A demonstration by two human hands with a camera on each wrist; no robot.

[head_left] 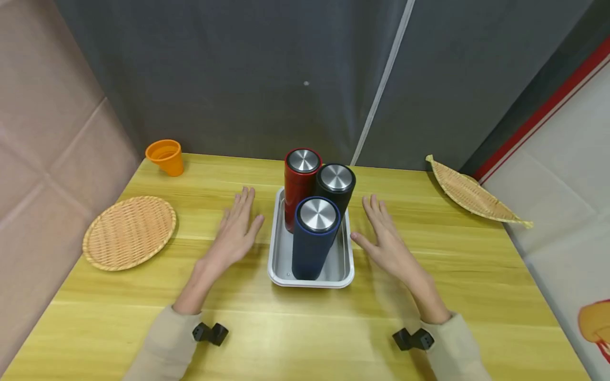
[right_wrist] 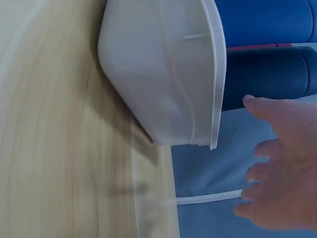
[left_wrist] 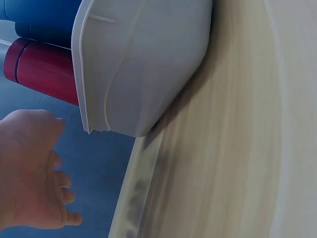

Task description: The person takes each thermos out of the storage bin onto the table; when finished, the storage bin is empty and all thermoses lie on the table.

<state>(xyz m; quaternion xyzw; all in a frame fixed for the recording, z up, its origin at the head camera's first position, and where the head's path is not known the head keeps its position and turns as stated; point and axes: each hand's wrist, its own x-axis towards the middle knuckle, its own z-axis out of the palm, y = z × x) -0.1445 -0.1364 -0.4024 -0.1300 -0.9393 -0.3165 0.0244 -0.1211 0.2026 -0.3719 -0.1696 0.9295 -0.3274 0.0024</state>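
Observation:
A light grey rectangular tray [head_left: 278, 264] stands mid-table with three tall cylindrical flasks in it, each topped by a shiny metal lid. The red flask [head_left: 296, 196] is at the back left, the black flask [head_left: 344, 198] at the back right, and the dark blue flask [head_left: 310, 254] in front. To the left of the tray is my left hand [head_left: 235, 233], fingers straight and pointing forward, apart from the tray. On the other side my right hand [head_left: 388, 241] has its fingers extended too, thumb towards the tray. Both wrist views show the tray's outer side wall [left_wrist: 143, 59] beyond an empty hand.
A round woven plate [head_left: 129, 233] lies at the left of the wooden table [head_left: 305, 338]. Behind it, an orange cup [head_left: 167, 157] is by the back left corner. A leaf-shaped woven basket [head_left: 476, 196] rests at the right edge. A dark grey curtain [head_left: 238, 79] closes off the back.

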